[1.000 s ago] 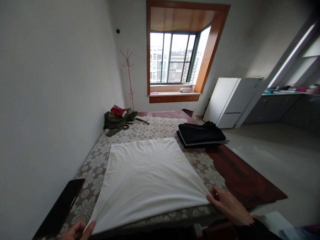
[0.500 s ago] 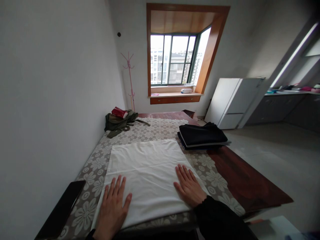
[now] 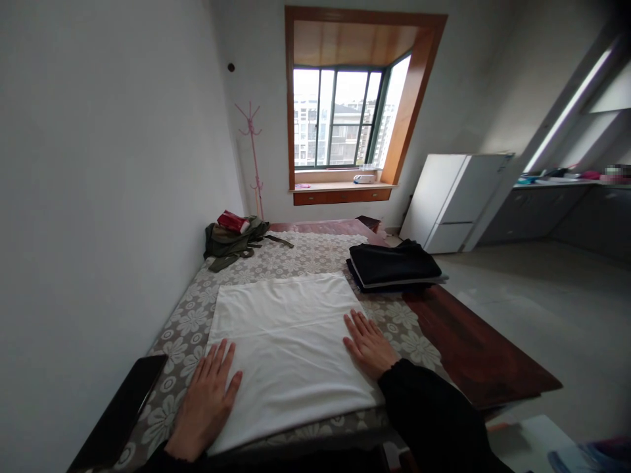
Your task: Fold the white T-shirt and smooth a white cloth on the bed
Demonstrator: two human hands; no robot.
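On the near end of the table, two flat hands press a white cloth.

At 7 o'clock the left hand (image 3: 206,402) lies open, fingers spread, on the left edge of the white cloth (image 3: 288,345); at 5 o'clock the right hand (image 3: 369,344) lies open on its right edge — nothing gripped. A black phone (image 3: 118,415) sits just left, on the floral table cover (image 3: 190,318). Farther off, folded dark clothes (image 3: 393,264) lie at 1 o'clock, a green garment (image 3: 231,242) at 11 — the window (image 3: 340,118) at 12.
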